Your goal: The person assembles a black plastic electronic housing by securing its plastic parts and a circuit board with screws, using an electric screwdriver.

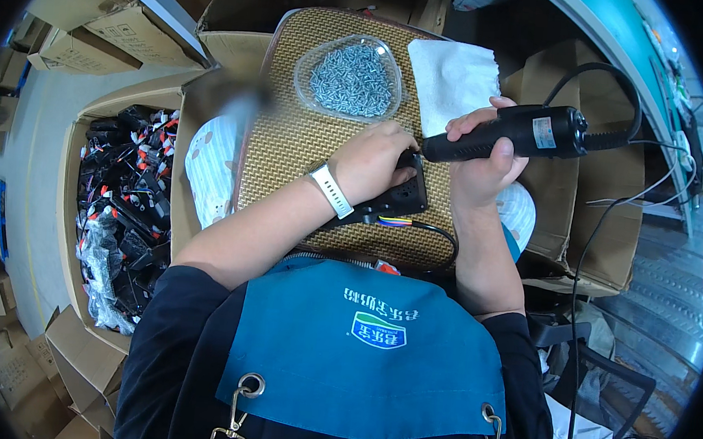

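My right hand (pixel 487 151) is wrapped round a black electric screwdriver (pixel 528 136), held nearly level with its tip toward the left. That tip meets the upper corner of a black plastic housing (pixel 406 192) in front of me. Over the housing lies my left hand (pixel 376 166), its fingers closed on the upper edge beside the screwdriver's tip. Coloured wires (pixel 394 221) and a black cable come out of the housing's near side. Beyond my left hand stands a clear plastic tray (pixel 297 85) filled with small silver screws (pixel 351 79). Any screw at the tip is too small to make out.
A woven mat-topped work surface (pixel 279 145) is under everything. A white cloth (pixel 451 76) lies at its far right. To the left, a cardboard box (pixel 74 224) holds many black parts with red and white connectors. The screwdriver's cable (pixel 634 84) loops off at the right.
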A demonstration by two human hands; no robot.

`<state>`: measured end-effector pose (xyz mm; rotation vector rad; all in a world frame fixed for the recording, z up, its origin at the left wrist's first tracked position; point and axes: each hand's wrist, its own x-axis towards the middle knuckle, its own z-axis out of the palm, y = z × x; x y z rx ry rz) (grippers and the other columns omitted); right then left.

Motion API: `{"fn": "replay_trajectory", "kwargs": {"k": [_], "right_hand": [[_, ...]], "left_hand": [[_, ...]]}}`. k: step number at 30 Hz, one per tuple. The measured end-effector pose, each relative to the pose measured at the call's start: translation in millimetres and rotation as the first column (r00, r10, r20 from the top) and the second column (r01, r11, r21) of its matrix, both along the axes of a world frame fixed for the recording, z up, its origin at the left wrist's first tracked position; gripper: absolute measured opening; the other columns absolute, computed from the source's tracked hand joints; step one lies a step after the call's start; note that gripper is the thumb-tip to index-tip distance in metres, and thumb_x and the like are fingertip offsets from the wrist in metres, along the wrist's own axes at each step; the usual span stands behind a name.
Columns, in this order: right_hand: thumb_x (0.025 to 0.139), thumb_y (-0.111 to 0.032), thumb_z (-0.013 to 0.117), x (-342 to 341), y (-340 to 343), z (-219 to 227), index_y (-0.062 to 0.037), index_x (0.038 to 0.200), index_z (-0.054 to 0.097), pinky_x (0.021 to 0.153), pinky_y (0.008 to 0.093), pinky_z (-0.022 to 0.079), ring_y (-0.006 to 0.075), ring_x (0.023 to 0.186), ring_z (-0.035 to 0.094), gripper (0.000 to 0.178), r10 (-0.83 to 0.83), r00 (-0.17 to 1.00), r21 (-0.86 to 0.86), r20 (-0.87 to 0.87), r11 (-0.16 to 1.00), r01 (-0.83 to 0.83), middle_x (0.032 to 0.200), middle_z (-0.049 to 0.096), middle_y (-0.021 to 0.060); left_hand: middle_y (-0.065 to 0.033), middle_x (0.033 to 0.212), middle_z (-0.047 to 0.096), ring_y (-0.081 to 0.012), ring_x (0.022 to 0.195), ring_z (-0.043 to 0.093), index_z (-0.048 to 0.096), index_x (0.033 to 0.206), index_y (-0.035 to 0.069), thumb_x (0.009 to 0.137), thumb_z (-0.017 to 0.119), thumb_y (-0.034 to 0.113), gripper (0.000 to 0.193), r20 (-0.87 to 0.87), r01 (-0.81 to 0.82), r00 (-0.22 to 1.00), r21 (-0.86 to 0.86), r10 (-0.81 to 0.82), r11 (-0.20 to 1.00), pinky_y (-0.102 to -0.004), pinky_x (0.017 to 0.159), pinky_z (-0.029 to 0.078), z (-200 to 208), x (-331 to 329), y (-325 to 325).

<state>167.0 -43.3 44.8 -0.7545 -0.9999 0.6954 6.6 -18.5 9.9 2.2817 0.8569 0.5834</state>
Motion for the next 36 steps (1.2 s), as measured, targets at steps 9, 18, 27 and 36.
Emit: {"fn": "replay_trajectory", "kwargs": {"k": [9, 18, 27, 36], "right_hand": [[0.077, -0.044, 0.072, 4.3, 8.1, 0.2, 0.0053, 0.11, 0.049, 0.057, 0.0265, 0.049, 0.0164, 0.058, 0.06, 0.063, 0.148, 0.989, -0.012, -0.001, 0.989, -0.148, 0.067, 0.061, 0.0098], [0.08, -0.042, 0.072, -6.4, 8.1, 2.2, 0.0031, 0.11, 0.048, 0.058, 0.0265, 0.048, 0.0166, 0.061, 0.059, 0.06, 0.173, 0.98, -0.108, 0.095, 0.981, -0.163, 0.07, 0.059, 0.0096], [0.08, -0.041, 0.072, -5.1, -0.1, 4.5, 0.0032, 0.107, 0.048, 0.059, 0.0272, 0.048, 0.0168, 0.061, 0.058, 0.057, 0.184, 0.978, -0.082, 0.102, 0.981, -0.176, 0.07, 0.059, 0.0102], [0.081, -0.038, 0.072, 2.6, -1.1, 8.6, 0.0046, 0.112, 0.049, 0.06, 0.0266, 0.048, 0.0147, 0.062, 0.059, 0.057, 0.083, 0.995, 0.016, -0.05, 0.996, -0.083, 0.071, 0.06, 0.0086]], "left_hand": [[-0.0134, 0.097, 0.058, -0.0324, 0.096, 0.058, 0.063, 0.1, 0.005, 0.075, 0.074, 0.017, 0.03, 0.054, 0.018, 0.998, -0.023, -0.017, 1.0, -0.0398, 0.086, 0.048, -1.5, 0.0, 4.2], [-0.0147, 0.098, 0.056, -0.0328, 0.095, 0.055, 0.06, 0.107, 0.0, 0.077, 0.072, 0.022, 0.039, -0.047, 0.051, 0.998, -0.029, -0.052, 0.998, -0.0401, 0.086, 0.045, 3.1, -0.1, 6.5], [-0.014, 0.097, 0.056, -0.0324, 0.096, 0.055, 0.06, 0.108, 0.002, 0.077, 0.072, 0.021, 0.039, -0.006, 0.061, 0.998, -0.023, -0.061, 0.998, -0.0404, 0.086, 0.045, -3.7, -0.5, 2.2], [-0.0138, 0.086, 0.061, -0.0327, 0.085, 0.061, 0.063, 0.086, 0.005, 0.078, 0.067, 0.017, 0.014, -0.043, 0.043, 0.998, 0.07, -0.04, 0.997, -0.0412, 0.079, 0.049, 1.2, 14.4, 13.1]]}}
